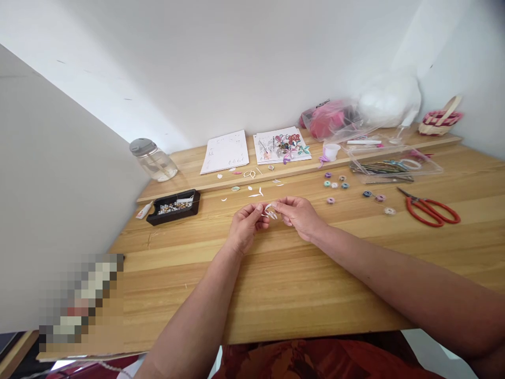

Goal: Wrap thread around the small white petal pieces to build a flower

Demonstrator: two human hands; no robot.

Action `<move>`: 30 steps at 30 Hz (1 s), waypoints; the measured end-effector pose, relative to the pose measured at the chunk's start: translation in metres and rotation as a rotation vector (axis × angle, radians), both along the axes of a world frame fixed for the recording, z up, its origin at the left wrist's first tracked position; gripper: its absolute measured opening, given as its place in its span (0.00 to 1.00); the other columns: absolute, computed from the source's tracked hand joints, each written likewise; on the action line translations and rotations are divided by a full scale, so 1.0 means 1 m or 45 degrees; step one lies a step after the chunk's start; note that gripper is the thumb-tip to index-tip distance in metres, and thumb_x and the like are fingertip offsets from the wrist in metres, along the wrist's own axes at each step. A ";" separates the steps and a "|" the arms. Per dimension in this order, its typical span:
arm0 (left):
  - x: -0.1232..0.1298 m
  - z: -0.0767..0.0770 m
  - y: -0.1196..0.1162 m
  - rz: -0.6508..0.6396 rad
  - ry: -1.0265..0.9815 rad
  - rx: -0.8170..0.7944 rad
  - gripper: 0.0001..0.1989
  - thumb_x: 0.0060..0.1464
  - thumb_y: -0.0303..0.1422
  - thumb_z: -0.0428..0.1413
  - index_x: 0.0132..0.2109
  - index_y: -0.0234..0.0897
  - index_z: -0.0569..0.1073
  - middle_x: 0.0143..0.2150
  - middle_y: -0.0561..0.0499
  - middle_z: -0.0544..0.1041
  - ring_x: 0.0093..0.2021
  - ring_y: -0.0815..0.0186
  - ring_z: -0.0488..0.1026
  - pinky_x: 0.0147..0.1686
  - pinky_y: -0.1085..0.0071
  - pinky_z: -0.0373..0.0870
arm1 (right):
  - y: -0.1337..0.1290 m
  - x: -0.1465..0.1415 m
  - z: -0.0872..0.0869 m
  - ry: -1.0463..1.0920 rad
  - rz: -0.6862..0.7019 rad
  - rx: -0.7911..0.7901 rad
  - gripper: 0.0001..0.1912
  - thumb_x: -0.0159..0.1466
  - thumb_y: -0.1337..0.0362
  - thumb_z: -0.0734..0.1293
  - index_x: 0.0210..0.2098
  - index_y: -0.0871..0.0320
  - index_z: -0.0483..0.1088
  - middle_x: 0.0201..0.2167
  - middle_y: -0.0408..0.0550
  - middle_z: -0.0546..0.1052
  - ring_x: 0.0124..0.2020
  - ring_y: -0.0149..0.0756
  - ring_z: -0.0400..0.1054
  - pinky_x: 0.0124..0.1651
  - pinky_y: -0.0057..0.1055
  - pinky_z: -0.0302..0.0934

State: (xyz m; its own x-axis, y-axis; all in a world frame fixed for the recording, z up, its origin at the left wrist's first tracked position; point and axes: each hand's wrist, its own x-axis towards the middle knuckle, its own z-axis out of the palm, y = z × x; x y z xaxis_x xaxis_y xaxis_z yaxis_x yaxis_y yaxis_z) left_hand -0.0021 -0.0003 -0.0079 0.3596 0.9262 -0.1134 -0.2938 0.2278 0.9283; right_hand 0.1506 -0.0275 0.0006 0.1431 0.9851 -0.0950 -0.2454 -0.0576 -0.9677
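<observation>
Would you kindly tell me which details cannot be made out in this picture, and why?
All in the head view:
- White pieces: ends partly covered by the grip of the left hand and right hand; too small to tell how they join.
- Marks on the left paper: too small to read.
- Right paper: partly covered by coloured pieces.
- Lower-left item: pixelated.
- Left forearm: cut off by the bottom edge.

A clear lidded jar (158,167) stands at left, a woven basket (437,123) at far right.
</observation>
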 end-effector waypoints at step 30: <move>0.000 0.002 0.003 0.066 0.004 -0.047 0.21 0.47 0.45 0.65 0.35 0.28 0.79 0.29 0.48 0.73 0.25 0.73 0.70 0.21 0.78 0.66 | -0.001 0.000 0.000 -0.016 0.013 -0.018 0.18 0.46 0.54 0.76 0.26 0.60 0.71 0.19 0.39 0.68 0.17 0.22 0.49 0.20 0.27 0.39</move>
State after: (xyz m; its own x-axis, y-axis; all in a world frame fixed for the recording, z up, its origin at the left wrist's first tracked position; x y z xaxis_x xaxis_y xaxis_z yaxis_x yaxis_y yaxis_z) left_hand -0.0024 0.0025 -0.0063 0.3106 0.9388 -0.1487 -0.3031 0.2460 0.9207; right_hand 0.1510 -0.0282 0.0004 0.1346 0.9851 -0.1070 -0.2327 -0.0736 -0.9698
